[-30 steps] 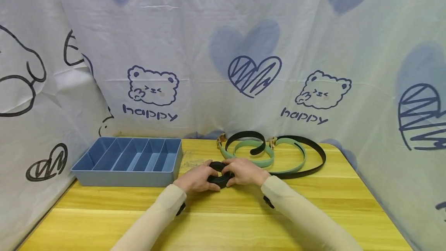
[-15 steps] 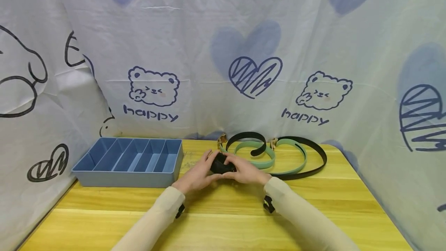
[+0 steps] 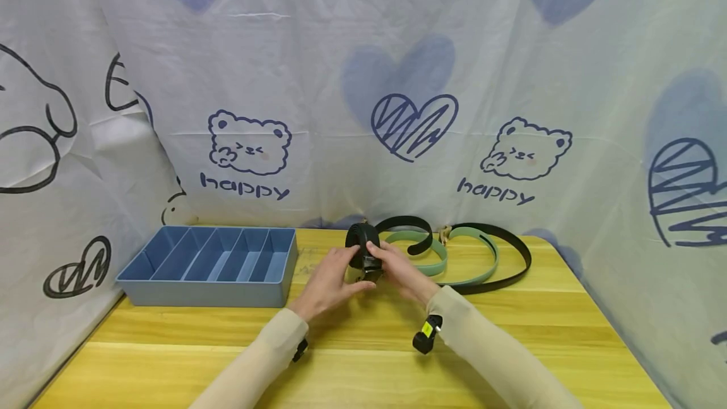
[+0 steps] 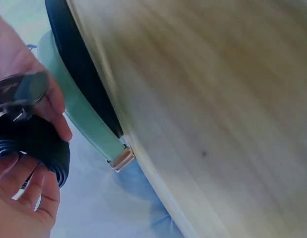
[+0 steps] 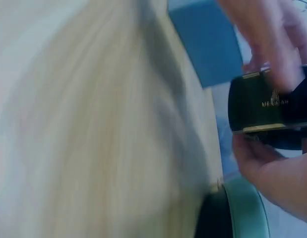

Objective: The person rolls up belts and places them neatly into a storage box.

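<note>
A black leather belt (image 3: 363, 242) is rolled into a tight coil, held up between both hands over the table's middle. Its dark metal buckle (image 4: 24, 91) sits on the coil's outer turn, on the near side in the head view. My left hand (image 3: 326, 286) grips the coil from the left, fingertips at the spiral's side in the left wrist view. From the right, my right hand (image 3: 400, 272) holds it, thumb on the outer turn near the buckle. Gold lettering shows on the leather of the coiled belt (image 5: 252, 106) in the right wrist view.
A blue-grey divided tray (image 3: 204, 291) stands at the left of the wooden table (image 3: 352, 371). Behind and right of the hands lie two looser belts (image 3: 514, 276), black on one face and green on the other, with gold buckles. A printed curtain (image 3: 341, 30) hangs behind.
The coiled belt lay low with its round opening facing up, a hand at each side. It has since been turned upright and lifted, the buckle now showing toward the near side.
</note>
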The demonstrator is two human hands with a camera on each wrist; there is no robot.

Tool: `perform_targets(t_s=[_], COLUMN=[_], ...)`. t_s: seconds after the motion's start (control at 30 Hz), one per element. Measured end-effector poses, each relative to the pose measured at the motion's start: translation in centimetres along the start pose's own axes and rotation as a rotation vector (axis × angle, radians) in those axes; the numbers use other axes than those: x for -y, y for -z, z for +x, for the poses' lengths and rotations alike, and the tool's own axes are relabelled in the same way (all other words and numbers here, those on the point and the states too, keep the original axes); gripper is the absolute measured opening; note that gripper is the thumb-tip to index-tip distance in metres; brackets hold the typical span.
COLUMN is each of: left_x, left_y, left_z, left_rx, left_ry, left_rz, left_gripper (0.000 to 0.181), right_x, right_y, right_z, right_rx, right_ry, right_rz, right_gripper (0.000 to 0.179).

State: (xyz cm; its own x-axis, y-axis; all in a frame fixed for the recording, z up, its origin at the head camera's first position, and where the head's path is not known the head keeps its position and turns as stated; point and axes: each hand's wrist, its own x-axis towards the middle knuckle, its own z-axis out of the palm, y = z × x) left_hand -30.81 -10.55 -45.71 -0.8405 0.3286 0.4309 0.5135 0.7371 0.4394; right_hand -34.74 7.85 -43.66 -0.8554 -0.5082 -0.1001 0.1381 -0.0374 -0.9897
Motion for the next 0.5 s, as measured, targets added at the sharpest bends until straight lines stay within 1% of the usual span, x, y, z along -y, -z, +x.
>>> perform_targets(t_s=[0.1,0.17,0.23,0.33,0.4,0.5], left_x=[0.24,0.33,0.29,0.15,0.11,0.12], left_y=[0.03,0.15,0.31,0.45,0.43,0.32], left_z=[-0.02,0.00,0.02,0.09,0.10,0.15], left_rx=[-0.014,-0.013,-0.002,-0.001,-0.032,-0.124], left_ry=[-0.073,-0.105,-0.122,-0.146,-0.164,-0.157], left_rz=[0.051,0.071,0.096,0.138,0.153,0.170], left_gripper=[0.055,0.044,0.042,0.042,0.042,0.039], right_x=[0.08,0.13,0.16,0.19,0.17,0.08], right_y=[-0.47,-0.65,-0.70,-0.66,-0.70,-0.93], right_z=[-0.11,-0.11,-0.04,-0.01,0.00,0.07], right_rx=[0.013,0.009,0.008,0.026,0.041,0.026], right_ry=[-0.046,-0.077,-0.108,-0.129,-0.131,-0.117], right_rz=[0.133,0.206,0.251,0.333,0.382,0.440], right_gripper=[0.059,0.059,0.057,0.057,0.057,0.058])
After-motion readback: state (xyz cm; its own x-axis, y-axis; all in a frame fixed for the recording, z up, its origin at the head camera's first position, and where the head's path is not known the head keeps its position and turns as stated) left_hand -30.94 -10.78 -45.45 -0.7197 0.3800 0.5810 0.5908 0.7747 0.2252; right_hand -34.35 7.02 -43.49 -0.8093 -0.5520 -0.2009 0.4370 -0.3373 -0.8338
